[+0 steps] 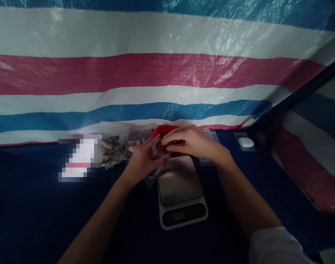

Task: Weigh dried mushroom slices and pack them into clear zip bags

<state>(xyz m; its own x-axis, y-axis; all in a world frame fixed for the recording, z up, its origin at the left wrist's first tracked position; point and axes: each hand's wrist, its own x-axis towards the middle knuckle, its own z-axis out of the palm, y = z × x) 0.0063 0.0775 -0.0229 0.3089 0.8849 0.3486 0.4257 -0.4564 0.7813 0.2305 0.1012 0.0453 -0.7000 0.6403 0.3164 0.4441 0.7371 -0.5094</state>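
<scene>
My left hand [143,161] is wrapped round a small clear plastic cup [156,151], tilted just beyond the far edge of a kitchen scale [181,181]. The fingers of my right hand [196,143] are bent together at the cup's mouth. Something small and dark shows by those fingertips, too dim to name. Right behind both hands is a red bag [164,129], partly covered by them. The scale has a metal plate and a dark display whose reading I cannot make out.
Clear bags of dried, brownish pieces [110,149] lie left of my hands. A blurred-out bright object [80,157] is farther left. On the right, a white oval item [246,142] rests on a small clear bag. A striped sheet [145,73] hangs behind the dark blue surface [123,234].
</scene>
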